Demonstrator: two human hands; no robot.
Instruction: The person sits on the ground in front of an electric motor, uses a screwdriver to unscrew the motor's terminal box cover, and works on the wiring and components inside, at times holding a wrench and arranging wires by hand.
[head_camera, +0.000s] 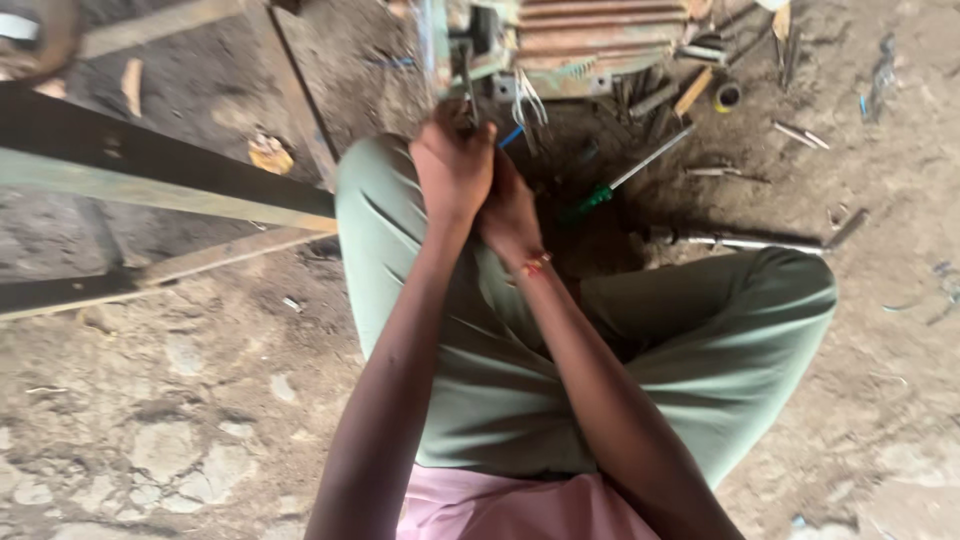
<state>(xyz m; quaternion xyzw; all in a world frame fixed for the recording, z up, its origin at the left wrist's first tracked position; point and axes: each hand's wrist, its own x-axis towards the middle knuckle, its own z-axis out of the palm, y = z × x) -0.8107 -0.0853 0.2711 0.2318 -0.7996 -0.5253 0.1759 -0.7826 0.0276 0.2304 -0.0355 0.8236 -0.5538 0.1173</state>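
Both hands meet just below the finned motor housing (590, 40), which stands on the dirt floor (180, 420) at the top of the view. The left hand (452, 165) is curled in a fist around a thin metal tool (468, 85) whose shaft rises toward the housing's left end; the right hand (508, 212), a red band at its wrist, presses against the left from behind, and whether it also grips the tool cannot be told. Right of the housing's base lie a green-handled screwdriver (630, 172), a long steel rod (760, 242) and loose scraps. Left of the housing, dark wooden beams (160, 170) cross the cracked, dusty ground. The person's knees, in green trousers (720, 340), flank the hands.
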